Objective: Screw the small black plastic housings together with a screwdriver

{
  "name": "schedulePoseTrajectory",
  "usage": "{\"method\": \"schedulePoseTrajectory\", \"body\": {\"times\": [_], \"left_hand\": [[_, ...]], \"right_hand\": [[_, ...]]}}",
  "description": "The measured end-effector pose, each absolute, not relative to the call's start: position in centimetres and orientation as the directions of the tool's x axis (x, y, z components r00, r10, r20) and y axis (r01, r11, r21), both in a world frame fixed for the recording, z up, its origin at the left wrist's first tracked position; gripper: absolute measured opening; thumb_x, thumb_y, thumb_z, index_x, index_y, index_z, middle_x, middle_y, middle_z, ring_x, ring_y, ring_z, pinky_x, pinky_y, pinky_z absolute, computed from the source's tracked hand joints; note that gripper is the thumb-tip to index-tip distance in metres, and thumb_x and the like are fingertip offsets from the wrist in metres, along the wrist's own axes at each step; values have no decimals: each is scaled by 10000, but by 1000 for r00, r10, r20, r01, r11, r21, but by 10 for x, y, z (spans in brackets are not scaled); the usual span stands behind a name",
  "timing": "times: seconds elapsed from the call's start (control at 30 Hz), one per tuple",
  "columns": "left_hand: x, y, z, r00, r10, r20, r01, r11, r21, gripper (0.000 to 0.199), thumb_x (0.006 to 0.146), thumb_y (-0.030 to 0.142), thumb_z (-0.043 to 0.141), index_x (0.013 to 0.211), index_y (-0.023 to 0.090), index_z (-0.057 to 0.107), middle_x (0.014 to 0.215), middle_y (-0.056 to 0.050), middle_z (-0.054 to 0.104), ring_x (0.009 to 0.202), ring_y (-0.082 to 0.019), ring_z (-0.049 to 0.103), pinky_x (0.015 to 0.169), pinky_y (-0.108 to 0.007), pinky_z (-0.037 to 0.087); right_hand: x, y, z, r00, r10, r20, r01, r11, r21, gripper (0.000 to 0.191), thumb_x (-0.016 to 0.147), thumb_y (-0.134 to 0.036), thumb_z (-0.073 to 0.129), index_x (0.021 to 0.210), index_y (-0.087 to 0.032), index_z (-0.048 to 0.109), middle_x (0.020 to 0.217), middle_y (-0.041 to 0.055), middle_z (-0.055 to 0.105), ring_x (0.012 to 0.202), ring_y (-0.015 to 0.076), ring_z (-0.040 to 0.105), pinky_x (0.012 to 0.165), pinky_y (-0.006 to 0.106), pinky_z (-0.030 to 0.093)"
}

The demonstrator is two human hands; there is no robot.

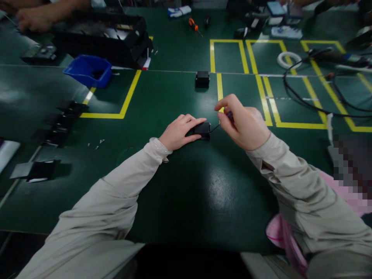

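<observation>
On the green table, my left hand (178, 133) grips a small black box (202, 131) between thumb and fingers and holds it down. My right hand (244, 124) is closed around a screwdriver (215, 128); its handle is mostly hidden by the fingers. The thin dark shaft slants down to the left, its tip at the box's right end, where small bright spots like screw heads show. Whether the tip sits in a screw is too small to tell. Farther back stands a similar black box (202, 79), apart from both hands.
Loose screws (100, 144) lie to the left, near black bracket-like parts (59, 124). A blue bin (88, 71) stands before stacked black trays (101, 37). An orange screwdriver (194, 25), a white tape roll (289, 60) and black cable (299, 97) lie farther back. Another person's hand (33, 17) works top left.
</observation>
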State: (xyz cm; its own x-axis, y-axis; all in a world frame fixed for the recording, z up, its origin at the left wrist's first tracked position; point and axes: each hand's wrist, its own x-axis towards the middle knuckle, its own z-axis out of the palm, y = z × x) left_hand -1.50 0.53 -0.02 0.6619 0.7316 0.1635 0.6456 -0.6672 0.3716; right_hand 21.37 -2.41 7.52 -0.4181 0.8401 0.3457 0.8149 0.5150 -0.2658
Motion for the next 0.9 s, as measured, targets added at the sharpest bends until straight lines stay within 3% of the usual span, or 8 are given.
{"method": "schedulePoseTrajectory", "body": {"times": [0.4,0.9], "left_hand": [[-15,6,-1,662,731,168,642,-668,377,554,961,434,536,1471,235,449,1219,-105,573,1104,-264,503,979,-412,430],[-15,5,0,663,731,162,645,-668,372,564,960,420,545,1479,223,447,1220,-110,573,1113,-264,507,988,-407,430]], "right_hand": [[213,-26,76,-418,830,370,816,522,-248,295,952,-379,385,1054,-178,575,658,-9,592,555,116,525,601,253,392],[212,-26,76,-414,840,350,806,517,-287,294,936,-330,379,1087,-168,572,766,26,674,541,100,538,602,245,413]]}}
